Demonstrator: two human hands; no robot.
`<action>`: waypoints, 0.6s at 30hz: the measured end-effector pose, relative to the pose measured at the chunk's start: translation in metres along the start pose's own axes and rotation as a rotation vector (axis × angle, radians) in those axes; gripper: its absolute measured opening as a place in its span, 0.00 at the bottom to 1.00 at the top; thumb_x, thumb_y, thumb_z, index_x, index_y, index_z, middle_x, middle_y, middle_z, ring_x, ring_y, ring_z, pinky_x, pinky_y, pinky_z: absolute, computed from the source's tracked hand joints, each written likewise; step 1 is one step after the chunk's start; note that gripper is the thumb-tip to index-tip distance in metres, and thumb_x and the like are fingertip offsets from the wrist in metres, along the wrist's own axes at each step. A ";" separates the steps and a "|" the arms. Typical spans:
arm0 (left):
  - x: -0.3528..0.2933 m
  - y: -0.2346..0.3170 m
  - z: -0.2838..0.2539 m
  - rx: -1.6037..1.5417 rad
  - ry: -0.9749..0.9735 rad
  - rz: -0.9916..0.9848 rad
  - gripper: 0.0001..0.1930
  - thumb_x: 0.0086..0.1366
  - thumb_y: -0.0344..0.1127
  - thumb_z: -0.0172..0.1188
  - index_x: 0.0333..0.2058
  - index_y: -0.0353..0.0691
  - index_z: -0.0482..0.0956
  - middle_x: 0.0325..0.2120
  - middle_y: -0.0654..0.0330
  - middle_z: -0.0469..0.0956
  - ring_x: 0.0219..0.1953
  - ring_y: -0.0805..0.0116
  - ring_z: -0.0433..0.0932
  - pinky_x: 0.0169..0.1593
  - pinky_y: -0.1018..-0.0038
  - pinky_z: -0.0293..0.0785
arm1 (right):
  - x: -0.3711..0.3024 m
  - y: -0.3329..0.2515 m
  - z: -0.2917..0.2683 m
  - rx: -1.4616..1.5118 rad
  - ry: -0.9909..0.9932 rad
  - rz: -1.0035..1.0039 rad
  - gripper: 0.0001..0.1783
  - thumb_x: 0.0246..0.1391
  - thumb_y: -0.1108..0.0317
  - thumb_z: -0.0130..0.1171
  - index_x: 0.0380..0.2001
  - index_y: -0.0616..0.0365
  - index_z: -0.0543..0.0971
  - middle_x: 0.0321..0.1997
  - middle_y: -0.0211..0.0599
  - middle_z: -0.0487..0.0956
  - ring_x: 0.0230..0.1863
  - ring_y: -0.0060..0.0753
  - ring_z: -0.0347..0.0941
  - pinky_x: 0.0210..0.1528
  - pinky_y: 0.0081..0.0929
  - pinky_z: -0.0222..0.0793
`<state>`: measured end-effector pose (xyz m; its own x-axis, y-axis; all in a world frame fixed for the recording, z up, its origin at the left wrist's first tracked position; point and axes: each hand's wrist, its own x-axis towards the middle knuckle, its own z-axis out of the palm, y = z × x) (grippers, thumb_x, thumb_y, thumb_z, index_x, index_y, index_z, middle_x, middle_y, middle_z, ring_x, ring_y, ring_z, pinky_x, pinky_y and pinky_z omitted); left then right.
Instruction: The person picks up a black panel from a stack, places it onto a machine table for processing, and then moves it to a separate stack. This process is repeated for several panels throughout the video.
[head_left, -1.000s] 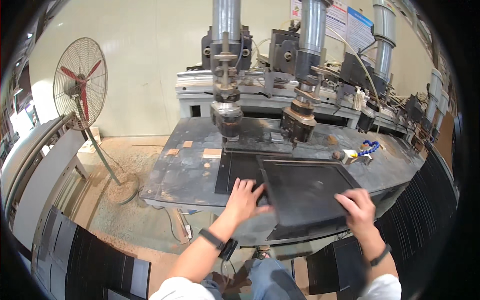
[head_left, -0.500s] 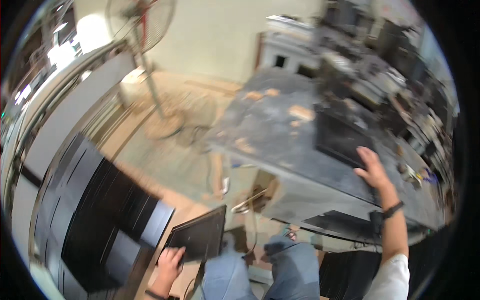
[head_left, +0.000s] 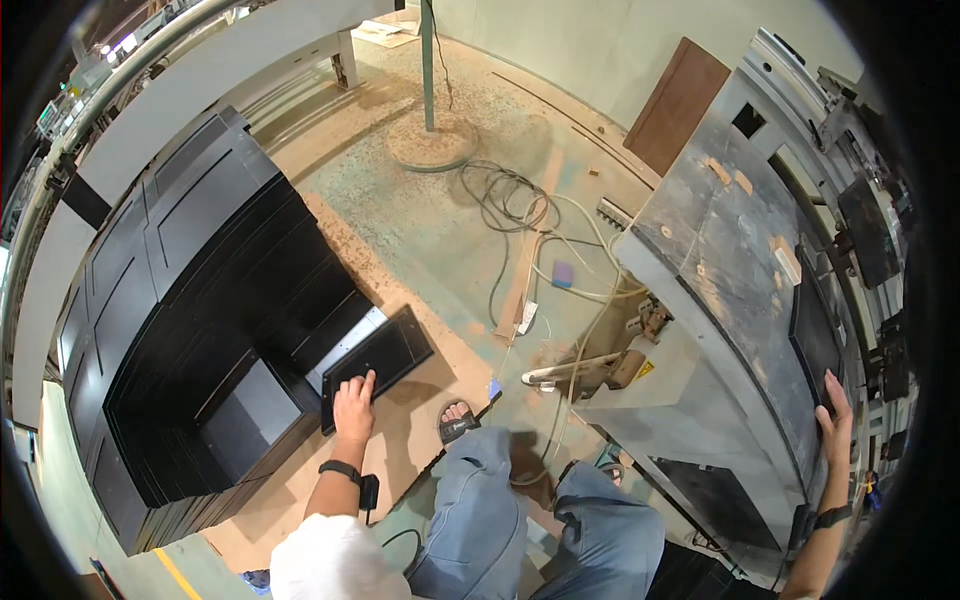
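Note:
My left hand [head_left: 353, 408] grips the near edge of a black framed panel [head_left: 386, 358], its fingers on the panel's upper face. That panel is tilted over the right end of a stack of black panels [head_left: 190, 260]. On the grey machine table [head_left: 715, 245] at the right lies another black panel [head_left: 818, 325]. My right hand [head_left: 834, 420] is at this panel's near end, fingers stretched out and thumb apart, touching it or very close to it.
Coiled hoses [head_left: 515, 200] and a small blue-purple block [head_left: 563, 274] lie on the dusty floor. A stand base [head_left: 432, 148] rises behind them. A brown board [head_left: 678, 105] leans near the wall. Wood scraps [head_left: 718, 170] litter the machine table.
My view has swung right, so the machine table and stack appear turned. My left hand still holds its panel by the stack. My right hand remains beside the panel on the table.

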<state>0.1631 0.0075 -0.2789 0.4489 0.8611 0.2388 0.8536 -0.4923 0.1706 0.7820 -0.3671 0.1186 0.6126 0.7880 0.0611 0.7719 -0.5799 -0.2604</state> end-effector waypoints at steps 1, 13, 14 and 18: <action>0.004 -0.007 0.011 0.033 0.000 -0.022 0.29 0.48 0.25 0.56 0.53 0.45 0.73 0.40 0.61 0.73 0.40 0.61 0.70 0.42 0.68 0.69 | 0.002 -0.003 0.000 0.028 -0.017 -0.027 0.32 0.49 0.63 0.59 0.58 0.61 0.69 0.65 0.43 0.65 0.68 0.42 0.55 0.69 0.35 0.43; 0.022 -0.062 0.132 0.406 -0.194 -0.312 0.32 0.58 0.31 0.50 0.64 0.51 0.58 0.57 0.58 0.65 0.49 0.58 0.68 0.46 0.66 0.68 | -0.064 0.041 -0.022 -0.161 0.273 0.076 0.31 0.59 0.60 0.55 0.62 0.61 0.63 0.65 0.44 0.64 0.66 0.40 0.58 0.66 0.33 0.50; 0.018 -0.069 0.141 0.411 -0.257 -0.342 0.33 0.59 0.31 0.49 0.65 0.51 0.56 0.58 0.57 0.63 0.49 0.57 0.68 0.48 0.65 0.68 | -0.091 0.062 -0.038 -0.131 0.327 0.154 0.27 0.61 0.63 0.51 0.61 0.61 0.64 0.64 0.43 0.65 0.65 0.38 0.59 0.65 0.32 0.52; 0.016 -0.108 0.161 0.233 -0.449 -0.430 0.40 0.54 0.33 0.60 0.65 0.46 0.53 0.60 0.51 0.60 0.52 0.50 0.67 0.56 0.63 0.67 | -0.231 0.127 -0.081 -0.338 0.562 0.391 0.21 0.64 0.68 0.47 0.58 0.63 0.67 0.61 0.43 0.68 0.61 0.35 0.63 0.62 0.30 0.57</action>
<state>0.1205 0.0947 -0.4476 0.0790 0.9689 -0.2343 0.9935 -0.0959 -0.0616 0.7521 -0.6391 0.1491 0.7766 0.3409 0.5298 0.4355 -0.8982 -0.0603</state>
